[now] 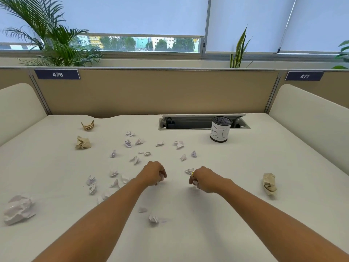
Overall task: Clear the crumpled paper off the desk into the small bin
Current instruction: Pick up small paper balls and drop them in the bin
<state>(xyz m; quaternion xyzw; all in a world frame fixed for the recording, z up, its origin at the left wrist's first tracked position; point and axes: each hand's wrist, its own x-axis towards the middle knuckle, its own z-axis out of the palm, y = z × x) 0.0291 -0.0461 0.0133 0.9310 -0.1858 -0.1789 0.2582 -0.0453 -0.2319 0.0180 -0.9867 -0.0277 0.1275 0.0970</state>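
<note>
Pinching a white crumpled paper scrap (196, 184), the right hand (204, 179) hangs over the cream desk (188, 214). The left hand (154, 175) fingers (162, 175) curl; holding what, I cannot tell.

A dark blue plate (57, 74) at the left end of the beige partition (151, 91) behind the tabletop (179, 205) carries the white number 476. A second plate (304, 76) on the partition section further right reads 477. The black mesh bin (221, 121) wears a white paper label (219, 133) with the hand-drawn letters B and I showing, the rest curving out of sight
</note>
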